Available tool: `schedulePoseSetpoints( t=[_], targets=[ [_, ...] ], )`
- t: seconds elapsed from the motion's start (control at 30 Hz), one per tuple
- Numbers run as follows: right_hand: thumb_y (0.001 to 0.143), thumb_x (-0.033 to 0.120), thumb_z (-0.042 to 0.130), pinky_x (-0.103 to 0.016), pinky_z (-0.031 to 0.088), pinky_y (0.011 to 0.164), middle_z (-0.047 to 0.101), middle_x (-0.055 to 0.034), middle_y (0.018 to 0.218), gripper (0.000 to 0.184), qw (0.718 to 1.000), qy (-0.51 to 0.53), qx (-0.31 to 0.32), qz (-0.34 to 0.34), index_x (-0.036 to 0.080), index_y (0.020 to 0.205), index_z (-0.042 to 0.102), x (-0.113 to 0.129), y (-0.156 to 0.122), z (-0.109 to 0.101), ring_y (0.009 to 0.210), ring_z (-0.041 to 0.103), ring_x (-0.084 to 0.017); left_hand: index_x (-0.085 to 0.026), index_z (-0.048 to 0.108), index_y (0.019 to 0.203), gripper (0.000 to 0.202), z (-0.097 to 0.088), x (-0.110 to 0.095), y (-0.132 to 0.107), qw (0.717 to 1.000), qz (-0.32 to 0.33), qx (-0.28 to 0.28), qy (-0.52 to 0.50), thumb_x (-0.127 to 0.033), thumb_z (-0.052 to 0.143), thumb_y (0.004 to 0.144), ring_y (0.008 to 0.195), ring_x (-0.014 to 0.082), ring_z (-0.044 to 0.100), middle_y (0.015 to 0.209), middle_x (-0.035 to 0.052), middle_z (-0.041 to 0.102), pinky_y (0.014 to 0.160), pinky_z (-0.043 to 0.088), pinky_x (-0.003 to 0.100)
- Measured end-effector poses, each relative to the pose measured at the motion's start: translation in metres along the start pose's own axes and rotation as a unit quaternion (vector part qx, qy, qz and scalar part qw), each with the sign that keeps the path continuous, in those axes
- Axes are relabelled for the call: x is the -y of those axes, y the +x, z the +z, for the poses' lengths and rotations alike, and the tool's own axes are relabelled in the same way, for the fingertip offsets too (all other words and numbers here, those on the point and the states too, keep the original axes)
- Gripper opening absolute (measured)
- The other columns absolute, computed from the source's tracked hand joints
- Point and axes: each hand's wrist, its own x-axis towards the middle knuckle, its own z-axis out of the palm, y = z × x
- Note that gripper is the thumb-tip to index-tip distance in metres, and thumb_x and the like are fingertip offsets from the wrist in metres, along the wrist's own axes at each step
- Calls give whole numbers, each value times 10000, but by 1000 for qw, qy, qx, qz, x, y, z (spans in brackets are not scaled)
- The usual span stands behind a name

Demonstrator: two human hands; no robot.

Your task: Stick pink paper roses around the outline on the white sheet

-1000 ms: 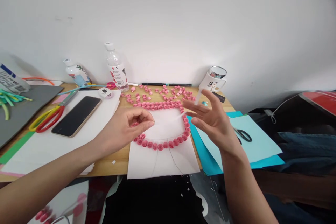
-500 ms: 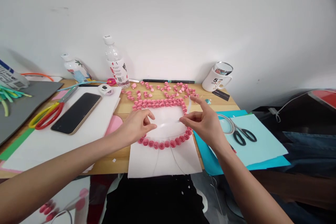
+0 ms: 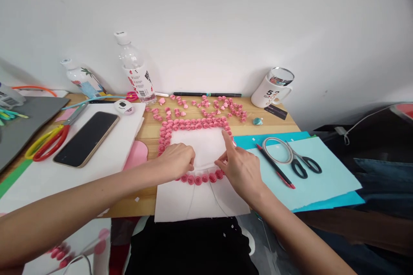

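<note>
A white paper sheet (image 3: 196, 144) lies on the wooden table, bordered by rows of pink rolled paper roses (image 3: 190, 124). Just above the lower row, a thin whitish strip of tape (image 3: 205, 167) stretches between my hands, low over the paper or on it; I cannot tell which. My left hand (image 3: 177, 159) is closed at the strip's left end, fingertips turned down and partly hidden. At the right end my right hand (image 3: 241, 167) pinches the strip between thumb and a finger, its index finger extended. Curved pencil lines run down the sheet's lower part.
Loose paper roses (image 3: 209, 109) lie behind the sheet. Left are a phone (image 3: 87, 139), red-and-yellow scissors (image 3: 53, 142) and a water bottle (image 3: 137, 71). Right are a mug (image 3: 271, 88), black-handled scissors (image 3: 305, 167), a pen (image 3: 275, 165) and blue paper (image 3: 322, 184).
Both hands have moved down toward the paper, bringing the tape strip close to the lower row of roses. My left fingers have turned downward. The view has shifted slightly.
</note>
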Motion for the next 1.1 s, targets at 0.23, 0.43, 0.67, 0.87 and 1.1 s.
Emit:
schedulePoseSetpoints(
  t=[0.23,0.43,0.67,0.87,1.1],
  targets=[
    [725,119,612,-255,347,478,700,3,689,812,1000,5,2,-30,190,1431,219,1,-1,6,665,638,-210,-169,491,522,212,8,10,7,997,27,-3,70,-132,497,731,788,245,541,607,75,555,617,340,312],
    [722,149,617,-266,380,499,709,7,719,762,997,63,-27,-28,187,1402,277,6,-8,6,665,643,-211,-172,544,559,200,9,11,6,998,34,-5,60,-171,512,756,787,241,520,599,68,533,669,359,325],
    [766,189,546,-267,392,505,714,21,744,735,987,152,-59,0,197,1430,231,1,-17,6,597,641,-188,-163,565,633,213,2,12,-1,995,35,-26,94,-219,472,816,734,227,516,657,86,559,703,373,339],
    [765,213,569,-281,399,527,730,0,760,702,987,143,-78,-9,196,1414,301,1,-15,7,659,655,-220,-147,591,606,173,0,8,2,995,27,-41,88,-232,570,755,870,266,531,773,118,595,772,385,368],
    [781,279,587,-345,479,660,742,-41,778,656,959,247,-126,60,130,1386,382,-13,-8,-7,703,676,-233,-156,579,670,133,0,0,-2,998,-4,-33,-49,-244,586,770,686,192,579,684,61,614,626,401,289]
  ],
)
